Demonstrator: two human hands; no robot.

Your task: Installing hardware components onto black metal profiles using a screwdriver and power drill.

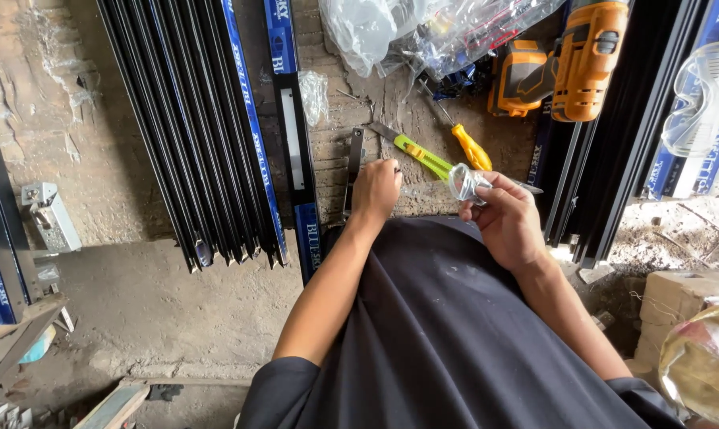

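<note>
Many long black metal profiles (201, 135) with blue protective strips lie on the brick floor at the far left, and another bundle of black profiles (614, 151) lies at the right. Between them, at the far side, sits an orange cordless drill (570, 67) beside crumpled clear plastic bags (423, 32). Nearer lie a yellow-green utility knife (419, 155) and an orange-handled screwdriver (467, 143). A narrow black metal bracket (353, 163) stands just left of the knife; the left hand (375, 191) is curled loosely, fingertips touching it. The right hand (506, 214) pinches a small clear plastic packet (464, 183) between thumb and fingers, close to the body.
</note>
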